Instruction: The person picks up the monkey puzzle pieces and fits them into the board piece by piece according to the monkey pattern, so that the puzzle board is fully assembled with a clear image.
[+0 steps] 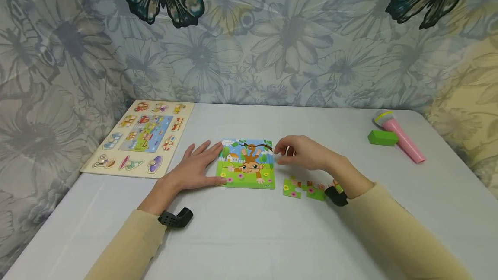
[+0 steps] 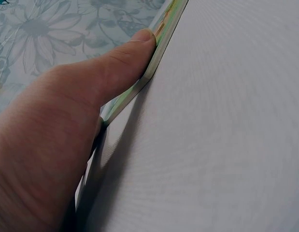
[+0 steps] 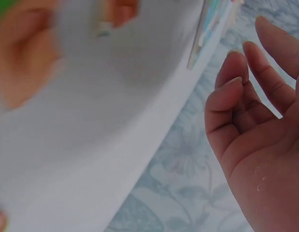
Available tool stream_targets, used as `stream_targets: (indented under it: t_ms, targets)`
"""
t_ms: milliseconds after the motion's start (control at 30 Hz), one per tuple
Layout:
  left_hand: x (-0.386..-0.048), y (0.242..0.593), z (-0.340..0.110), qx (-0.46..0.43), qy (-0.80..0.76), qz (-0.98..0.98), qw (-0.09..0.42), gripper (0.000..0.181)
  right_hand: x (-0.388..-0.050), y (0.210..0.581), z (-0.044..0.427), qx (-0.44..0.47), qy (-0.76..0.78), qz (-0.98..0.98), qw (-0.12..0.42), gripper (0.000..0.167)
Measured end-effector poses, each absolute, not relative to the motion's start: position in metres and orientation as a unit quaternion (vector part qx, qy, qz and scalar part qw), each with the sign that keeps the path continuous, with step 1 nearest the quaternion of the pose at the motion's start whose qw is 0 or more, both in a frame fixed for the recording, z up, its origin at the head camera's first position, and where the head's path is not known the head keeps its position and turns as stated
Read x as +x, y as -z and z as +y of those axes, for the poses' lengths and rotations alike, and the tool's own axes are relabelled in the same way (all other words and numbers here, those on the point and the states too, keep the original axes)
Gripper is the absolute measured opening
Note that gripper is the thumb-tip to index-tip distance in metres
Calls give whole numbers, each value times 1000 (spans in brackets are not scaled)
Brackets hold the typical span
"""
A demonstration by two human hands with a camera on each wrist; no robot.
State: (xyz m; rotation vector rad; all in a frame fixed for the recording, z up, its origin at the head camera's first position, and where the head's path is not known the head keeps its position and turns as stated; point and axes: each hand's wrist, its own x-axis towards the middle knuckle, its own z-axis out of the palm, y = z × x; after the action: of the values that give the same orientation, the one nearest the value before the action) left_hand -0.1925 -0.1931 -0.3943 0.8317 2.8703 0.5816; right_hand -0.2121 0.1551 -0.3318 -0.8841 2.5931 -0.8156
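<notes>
In head view alone, the puzzle (image 1: 246, 164) shows its monkey (image 1: 250, 167).

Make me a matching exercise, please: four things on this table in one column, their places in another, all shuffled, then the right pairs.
Things
1. monkey puzzle
2. picture board
3. green block
4. loose puzzle pieces

Places
A. beside the pink microphone
B. on the near side of the right hand
C. between the two hands
D. beyond the left hand, toward the left

Right pairs: 1-C, 2-D, 3-A, 4-B
</notes>
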Motion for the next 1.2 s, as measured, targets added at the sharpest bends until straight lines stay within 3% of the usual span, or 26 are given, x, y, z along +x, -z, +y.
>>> stream_targets:
  t_ms: [433,767,967,1200]
  targets:
    - [-194,396,-194,270,-186,944,47,107,-180,340,181,-270,238,915,183,30]
    - [-195,397,-194,276,-189,941,47,106,-170,346,177,-277,200,923,174,47]
    - [-194,396,-194,278,-193,940,48,106,-169,346,175,-271,219,920,180,45]
    - [-194,396,-193,275,-190,941,46,106,-169,341,174,-263,276,902,203,24]
